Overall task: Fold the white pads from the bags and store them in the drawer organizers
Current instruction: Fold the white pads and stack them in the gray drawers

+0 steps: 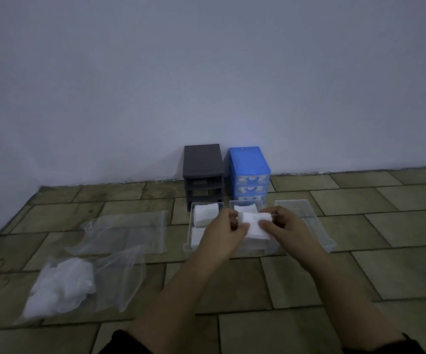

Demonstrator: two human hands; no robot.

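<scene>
A white pad (pixel 254 224) is held between both hands above the middle clear drawer (pixel 268 249). My left hand (pixel 222 232) pinches its left edge and my right hand (pixel 282 226) pinches its right side. The left clear drawer (pixel 186 241) holds folded white pads (pixel 205 214). Another folded pad (pixel 243 208) lies at the back of the middle drawer. A clear bag (pixel 119 279) with several white pads (pixel 61 286) lies on the floor at the left. A second clear bag (pixel 130 229), flat, lies behind it.
A dark grey drawer frame (pixel 203 164) with its drawers out and a blue drawer unit (pixel 249 162) stand against the wall. A third clear drawer (pixel 306 213) sits at the right. The floor is tiled (pixel 385 251).
</scene>
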